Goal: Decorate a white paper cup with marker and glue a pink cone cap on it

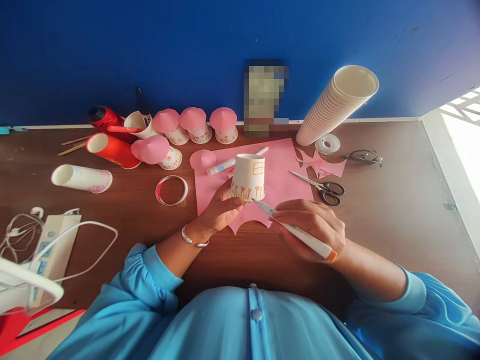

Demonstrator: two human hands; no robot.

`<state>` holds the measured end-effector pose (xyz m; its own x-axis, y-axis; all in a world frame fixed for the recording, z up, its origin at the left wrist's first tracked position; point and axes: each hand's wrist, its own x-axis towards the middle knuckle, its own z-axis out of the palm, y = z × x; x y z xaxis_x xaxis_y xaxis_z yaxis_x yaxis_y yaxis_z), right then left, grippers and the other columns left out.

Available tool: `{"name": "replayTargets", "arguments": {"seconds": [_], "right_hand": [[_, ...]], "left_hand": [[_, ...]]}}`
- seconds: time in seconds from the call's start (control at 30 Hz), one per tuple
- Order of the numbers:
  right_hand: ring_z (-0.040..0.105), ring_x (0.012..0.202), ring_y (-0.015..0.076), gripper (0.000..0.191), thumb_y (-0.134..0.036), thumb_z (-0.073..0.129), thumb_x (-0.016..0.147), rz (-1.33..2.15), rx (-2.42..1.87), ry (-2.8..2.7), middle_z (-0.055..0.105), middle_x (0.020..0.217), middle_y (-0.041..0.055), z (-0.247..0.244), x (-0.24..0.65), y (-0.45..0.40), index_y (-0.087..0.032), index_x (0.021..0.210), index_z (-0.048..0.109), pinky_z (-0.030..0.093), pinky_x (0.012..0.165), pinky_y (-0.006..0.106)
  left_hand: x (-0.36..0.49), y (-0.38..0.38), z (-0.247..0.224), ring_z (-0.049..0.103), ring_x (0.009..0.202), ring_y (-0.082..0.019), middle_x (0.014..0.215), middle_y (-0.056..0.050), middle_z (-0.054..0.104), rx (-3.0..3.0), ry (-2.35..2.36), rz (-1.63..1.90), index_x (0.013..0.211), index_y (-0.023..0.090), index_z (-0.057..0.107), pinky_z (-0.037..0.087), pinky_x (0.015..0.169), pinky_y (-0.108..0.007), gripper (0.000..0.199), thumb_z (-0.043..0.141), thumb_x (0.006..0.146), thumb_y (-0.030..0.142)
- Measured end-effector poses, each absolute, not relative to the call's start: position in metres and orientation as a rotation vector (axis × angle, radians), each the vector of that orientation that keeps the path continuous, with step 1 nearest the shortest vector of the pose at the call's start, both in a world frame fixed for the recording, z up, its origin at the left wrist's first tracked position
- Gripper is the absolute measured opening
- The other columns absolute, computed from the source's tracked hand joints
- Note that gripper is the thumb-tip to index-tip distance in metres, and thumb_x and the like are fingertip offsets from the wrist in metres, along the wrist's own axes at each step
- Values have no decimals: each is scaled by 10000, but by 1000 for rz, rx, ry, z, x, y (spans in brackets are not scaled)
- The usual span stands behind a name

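Note:
My left hand (221, 210) holds a white paper cup (247, 172) upside down, fingers behind it and thumb near the rim. On the cup are a yellow window outline and a row of orange-red flowers along the lower edge. Gripped in my right hand (315, 227) is a white marker (300, 235) with an orange end, its tip at the cup's lower rim. Below both lies a sheet of pink paper (213, 200) with scalloped cut-outs. A glue stick (221, 166), a second marker (263, 150) and a pink paper cone (203, 159) rest on the sheet.
Black-handled scissors (330, 192) lie right of the sheet, near pink scraps (322, 164), clear tape (328, 144) and glasses (363, 157). A tall cup stack (333, 105) leans at the back. Cups with pink cone roofs (223, 125) stand back left; a power strip (56, 245) lies left.

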<state>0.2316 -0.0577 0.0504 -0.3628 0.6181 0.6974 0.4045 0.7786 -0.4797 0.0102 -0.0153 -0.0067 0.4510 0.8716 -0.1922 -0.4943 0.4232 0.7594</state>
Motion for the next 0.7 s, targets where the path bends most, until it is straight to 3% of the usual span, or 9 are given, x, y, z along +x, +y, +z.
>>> {"name": "replayTargets", "arguments": {"seconds": [0.17, 0.7], "right_hand": [[798, 764, 178, 292, -77, 702, 956, 261, -794, -2003, 795, 890, 72, 48, 231, -57, -184, 1227, 675, 671, 644, 272], [796, 749, 177, 297, -77, 685, 952, 277, -802, -2013, 794, 876, 54, 49, 232, -57, -197, 1222, 670, 669, 642, 272]], "left_hand": [[10, -15, -7, 730, 1203, -334, 1185, -98, 806, 715, 625, 934, 1243, 250, 760, 551, 1059, -483, 601, 965, 721, 465], [11, -15, -7, 735, 1174, -337, 1190, -96, 802, 699, 640, 932, 1214, 246, 776, 548, 1077, -517, 582, 964, 703, 454]]}}
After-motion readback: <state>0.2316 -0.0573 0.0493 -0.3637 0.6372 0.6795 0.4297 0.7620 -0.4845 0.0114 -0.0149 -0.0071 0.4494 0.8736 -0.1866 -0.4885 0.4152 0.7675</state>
